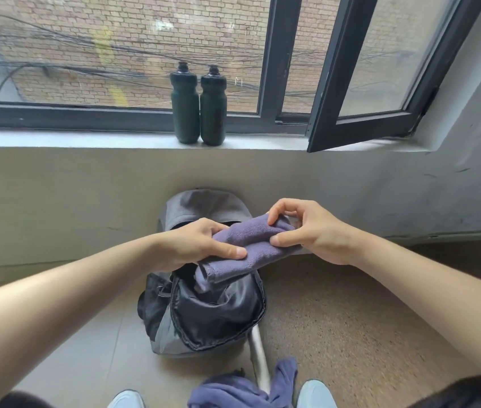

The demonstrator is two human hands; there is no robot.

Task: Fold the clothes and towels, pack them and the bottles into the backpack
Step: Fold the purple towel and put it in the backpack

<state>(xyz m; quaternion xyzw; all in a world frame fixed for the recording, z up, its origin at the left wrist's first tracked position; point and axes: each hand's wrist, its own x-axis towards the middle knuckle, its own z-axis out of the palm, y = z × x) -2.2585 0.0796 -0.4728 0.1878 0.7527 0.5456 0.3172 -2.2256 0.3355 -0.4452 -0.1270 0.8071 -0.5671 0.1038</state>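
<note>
A folded purple towel [248, 248] hangs in the air over the open grey and black backpack [212, 313], which stands on the floor against the wall. My left hand [195, 245] grips the towel's left end, thumb on top. My right hand [307, 231] pinches its right end between thumb and fingers. Two dark green bottles [185, 107] [213, 108] stand upright side by side on the window sill [86, 139]. A crumpled purple garment [242, 390] lies on the floor between my feet.
An open black window sash [360, 83] juts inward over the sill at the right. A white bar [258, 357] lies on the floor in front of the backpack. My light shoes [315, 394] stand at the bottom edge.
</note>
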